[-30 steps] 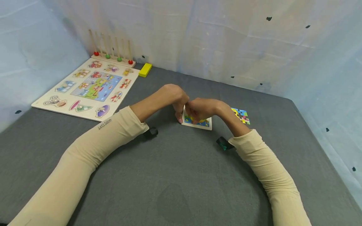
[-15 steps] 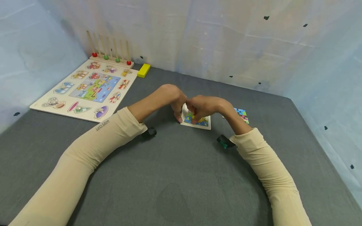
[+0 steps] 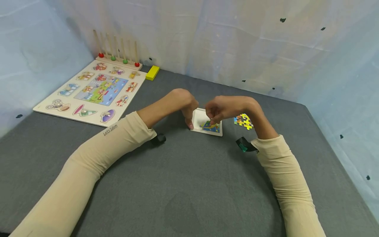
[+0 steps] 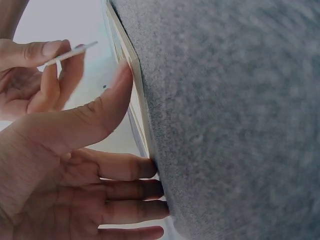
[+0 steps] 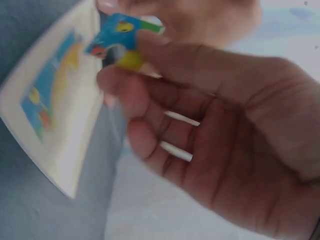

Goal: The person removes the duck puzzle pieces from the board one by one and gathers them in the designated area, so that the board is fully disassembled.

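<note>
A small white-rimmed puzzle tray (image 3: 199, 117) lies on the dark cloth. Its left part is bare white, while picture pieces fill part of the near side. My left hand (image 3: 187, 110) holds the tray's left edge, thumb at the near corner and outstretched fingers at the far one, as the left wrist view shows. My right hand (image 3: 224, 107) pinches a jigsaw piece (image 5: 117, 32) between thumb and fingertips above the tray. That piece is blue with some yellow and green. Blue and yellow pieces (image 5: 45, 97) sit in the tray in the blurred right wrist view.
Joined yellow and blue jigsaw pieces (image 3: 244, 121) lie right of the tray, partly behind the right wrist. At the back left are a large peg puzzle board (image 3: 130, 98), a rod stand (image 3: 118, 61) with red and green beads, and a yellow block (image 3: 152, 73).
My right hand has moved right and lifted with the jigsaw piece, uncovering the tray's bare left part. More of the loose pieces at right shows. My left hand stays at the tray.
</note>
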A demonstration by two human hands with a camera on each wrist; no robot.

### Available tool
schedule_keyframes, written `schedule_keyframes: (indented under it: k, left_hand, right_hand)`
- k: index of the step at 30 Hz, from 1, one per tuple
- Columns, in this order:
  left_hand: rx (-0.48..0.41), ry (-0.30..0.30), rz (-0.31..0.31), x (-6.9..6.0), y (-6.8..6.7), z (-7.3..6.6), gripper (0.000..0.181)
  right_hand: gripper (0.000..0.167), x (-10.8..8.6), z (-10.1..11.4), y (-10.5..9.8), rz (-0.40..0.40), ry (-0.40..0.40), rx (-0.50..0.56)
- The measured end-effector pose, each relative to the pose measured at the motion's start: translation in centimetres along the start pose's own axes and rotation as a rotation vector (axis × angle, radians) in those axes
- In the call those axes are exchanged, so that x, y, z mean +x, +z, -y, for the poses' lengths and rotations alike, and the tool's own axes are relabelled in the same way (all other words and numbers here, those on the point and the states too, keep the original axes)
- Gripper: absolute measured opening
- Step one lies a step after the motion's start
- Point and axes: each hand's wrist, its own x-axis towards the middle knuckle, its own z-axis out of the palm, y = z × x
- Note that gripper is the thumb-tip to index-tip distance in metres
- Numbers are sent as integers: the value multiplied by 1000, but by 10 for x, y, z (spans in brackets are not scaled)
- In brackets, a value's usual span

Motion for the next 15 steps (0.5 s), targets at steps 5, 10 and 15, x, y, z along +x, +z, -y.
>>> schedule_keyframes:
  k: [5,10,15]
  left_hand:
    - [13,4,13,0,-1,-2,106]
    - [4,-4,13,1,-1,-2,107]
    - [2,-1,12,1,-2,0,108]
  right_hand:
    - [12,-27,-14,-8,7,132,-24]
    - [6,-47,-31,-13,79,268,-38]
    - [18,-49,-50,-13,178,368,-27]
